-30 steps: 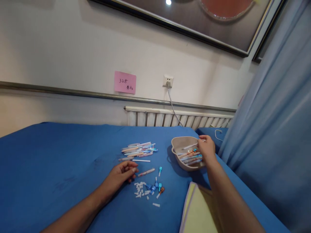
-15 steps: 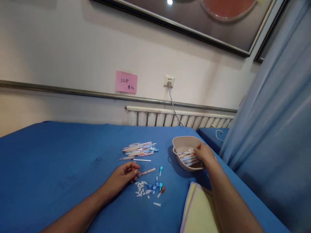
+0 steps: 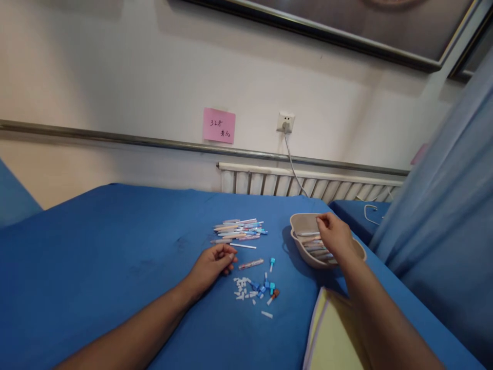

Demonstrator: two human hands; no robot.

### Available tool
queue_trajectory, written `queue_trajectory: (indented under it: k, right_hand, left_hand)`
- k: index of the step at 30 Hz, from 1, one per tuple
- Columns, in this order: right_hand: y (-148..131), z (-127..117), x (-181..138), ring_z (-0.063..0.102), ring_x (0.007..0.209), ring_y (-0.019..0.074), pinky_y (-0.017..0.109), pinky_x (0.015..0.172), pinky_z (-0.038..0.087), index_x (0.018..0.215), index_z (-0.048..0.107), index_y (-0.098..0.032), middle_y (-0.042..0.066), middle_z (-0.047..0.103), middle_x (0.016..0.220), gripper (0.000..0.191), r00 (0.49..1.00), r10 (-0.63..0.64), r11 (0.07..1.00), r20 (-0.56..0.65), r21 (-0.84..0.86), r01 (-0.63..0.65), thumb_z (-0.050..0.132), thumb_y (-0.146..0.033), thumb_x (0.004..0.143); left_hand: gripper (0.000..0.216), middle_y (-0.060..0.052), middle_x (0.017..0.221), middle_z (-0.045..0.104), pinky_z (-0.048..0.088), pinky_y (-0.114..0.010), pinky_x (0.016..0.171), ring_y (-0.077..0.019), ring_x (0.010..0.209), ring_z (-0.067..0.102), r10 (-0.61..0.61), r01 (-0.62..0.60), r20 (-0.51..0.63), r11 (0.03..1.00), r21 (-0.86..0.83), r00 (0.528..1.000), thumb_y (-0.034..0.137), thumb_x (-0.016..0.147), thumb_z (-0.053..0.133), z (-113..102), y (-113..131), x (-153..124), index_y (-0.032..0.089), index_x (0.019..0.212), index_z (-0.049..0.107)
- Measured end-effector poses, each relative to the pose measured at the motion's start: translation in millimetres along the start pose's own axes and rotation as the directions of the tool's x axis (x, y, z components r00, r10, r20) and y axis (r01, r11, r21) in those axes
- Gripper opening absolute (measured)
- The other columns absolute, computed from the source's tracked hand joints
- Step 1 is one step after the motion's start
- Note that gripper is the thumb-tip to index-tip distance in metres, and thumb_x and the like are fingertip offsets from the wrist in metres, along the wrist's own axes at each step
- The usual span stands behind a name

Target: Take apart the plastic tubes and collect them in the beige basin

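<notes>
My left hand (image 3: 215, 261) rests on the blue cloth with its fingers curled in and nothing showing in them. Just right of its fingertips lies a short patterned pen barrel (image 3: 250, 264). My right hand (image 3: 334, 234) is over the beige basket (image 3: 304, 223), thumb and fingers pinched together; anything between them is too small to make out. Below it, several pens (image 3: 318, 247) lie in the basket. A pile of pens (image 3: 239, 230) is beyond my left hand. Nearer me are small white tips (image 3: 241, 288), blue caps (image 3: 262, 290) and a brown cap (image 3: 273, 296).
A yellow cloth or folder with a pale edge (image 3: 331, 334) lies under my right forearm. Behind the blue-covered bed (image 3: 115, 231) are a radiator (image 3: 265, 182) and a wall rail (image 3: 154, 143). A blue curtain (image 3: 442, 205) hangs at the right.
My right hand has lifted a little out of the basket, away from the pens. My left hand has barely moved. The whole view has shifted, so things appear farther right.
</notes>
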State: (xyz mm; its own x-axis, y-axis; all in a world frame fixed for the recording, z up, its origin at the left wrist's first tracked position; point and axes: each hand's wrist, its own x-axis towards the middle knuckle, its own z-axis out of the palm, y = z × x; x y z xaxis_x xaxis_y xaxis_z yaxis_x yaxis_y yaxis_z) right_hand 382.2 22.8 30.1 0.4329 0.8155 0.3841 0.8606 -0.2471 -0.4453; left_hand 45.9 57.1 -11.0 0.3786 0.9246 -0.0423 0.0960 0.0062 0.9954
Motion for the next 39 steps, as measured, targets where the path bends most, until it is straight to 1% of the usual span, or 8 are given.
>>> queue_trajectory:
  k: [3, 7, 11, 16, 20, 25, 33, 39]
  right_hand:
    - [-39, -4, -21, 0.060, 0.073, 0.0175, 0.027, 0.066, 0.041, 0.094, 0.060, -0.021, 0.003, 0.067, 0.082, 0.023, 0.972, -0.202, 0.945, -0.117, 0.236, 0.225, 0.044, -0.034, 0.085]
    - [-81, 13, -58, 0.059, 0.074, 0.0167, 0.026, 0.069, 0.043, 0.089, 0.062, -0.021, 0.003, 0.065, 0.081, 0.017, 0.870, -0.486, 0.835, 0.084, 0.340, 0.433, 0.045, -0.023, 0.085]
    - [-91, 43, -84, 0.055, 0.099, 0.0203, 0.033, 0.088, 0.039, 0.107, 0.058, -0.022, 0.007, 0.063, 0.105, 0.025, 0.735, -0.627, 0.773, 0.260, 0.330, 0.542, 0.049, -0.016, 0.084]
    - [-91, 57, -92, 0.051, 0.103, 0.0201, 0.033, 0.089, 0.037, 0.115, 0.054, -0.024, 0.005, 0.061, 0.108, 0.034, 0.611, -0.693, 0.721, 0.382, 0.360, 0.593, 0.053, -0.015, 0.083]
    - [-95, 58, -92, 0.053, 0.095, 0.0190, 0.031, 0.085, 0.037, 0.107, 0.058, -0.023, 0.005, 0.063, 0.099, 0.024, 0.598, -0.691, 0.722, 0.406, 0.353, 0.595, 0.051, -0.018, 0.085]
    - [-94, 61, -91, 0.053, 0.090, 0.0181, 0.029, 0.082, 0.037, 0.101, 0.060, -0.021, 0.005, 0.062, 0.093, 0.018, 0.600, -0.688, 0.725, 0.409, 0.350, 0.593, 0.047, -0.022, 0.088]
    - [-88, 65, -91, 0.053, 0.088, 0.0183, 0.028, 0.077, 0.039, 0.101, 0.057, -0.020, 0.005, 0.060, 0.091, 0.017, 0.653, -0.661, 0.750, 0.369, 0.355, 0.559, 0.048, -0.020, 0.087]
    - [-84, 65, -89, 0.054, 0.086, 0.0179, 0.027, 0.076, 0.039, 0.099, 0.057, -0.021, 0.004, 0.060, 0.089, 0.016, 0.679, -0.635, 0.770, 0.368, 0.373, 0.518, 0.050, -0.018, 0.085]
  left_hand:
    - [0.025, 0.000, 0.070, 0.062, 0.041, -0.020, 0.047, -0.0079, 0.050, 0.052, 0.007, -0.007, -0.039, 1.000, 0.004, 0.999, 0.034, 0.070, 0.061, -1, 1, 0, 0.015, 0.085, 0.057]
    - [0.025, -0.001, 0.071, 0.063, 0.041, -0.020, 0.046, -0.0082, 0.050, 0.052, 0.017, -0.016, -0.046, 1.000, 0.014, 0.999, 0.034, 0.071, 0.061, -1, 0, 0, 0.014, 0.086, 0.057]
    - [0.027, -0.003, 0.073, 0.065, 0.043, -0.021, 0.047, -0.0106, 0.052, 0.055, 0.119, -0.100, -0.148, 0.987, 0.130, 0.982, 0.035, 0.074, 0.056, -8, -7, 6, 0.014, 0.090, 0.057]
    - [0.027, -0.006, 0.086, 0.068, 0.048, -0.030, 0.068, -0.0194, 0.076, 0.061, 0.301, -0.180, -0.274, 0.903, 0.390, 0.913, 0.034, 0.077, 0.051, -28, -11, 17, 0.015, 0.092, 0.061]
    - [0.024, -0.004, 0.099, 0.068, 0.041, -0.035, 0.089, -0.0221, 0.095, 0.057, 0.377, -0.256, -0.130, 0.805, 0.535, 0.917, 0.026, 0.078, 0.054, -29, -6, 17, 0.021, 0.098, 0.066]
    - [0.031, -0.005, 0.111, 0.064, 0.037, -0.037, 0.093, -0.0228, 0.104, 0.051, 0.397, -0.414, 0.225, 0.493, 0.765, 0.890, 0.019, 0.083, 0.049, -18, -5, 13, 0.022, 0.112, 0.060]
    - [0.035, -0.004, 0.116, 0.061, 0.036, -0.038, 0.090, -0.0243, 0.102, 0.050, 0.358, -0.405, 0.261, 0.424, 0.810, 0.896, 0.018, 0.083, 0.048, -16, -2, 9, 0.025, 0.117, 0.054]
    - [0.021, -0.006, 0.097, 0.063, 0.037, -0.036, 0.083, -0.0228, 0.090, 0.052, 0.360, -0.395, 0.258, 0.385, 0.834, 0.896, 0.021, 0.084, 0.047, -15, -1, 2, 0.021, 0.100, 0.060]
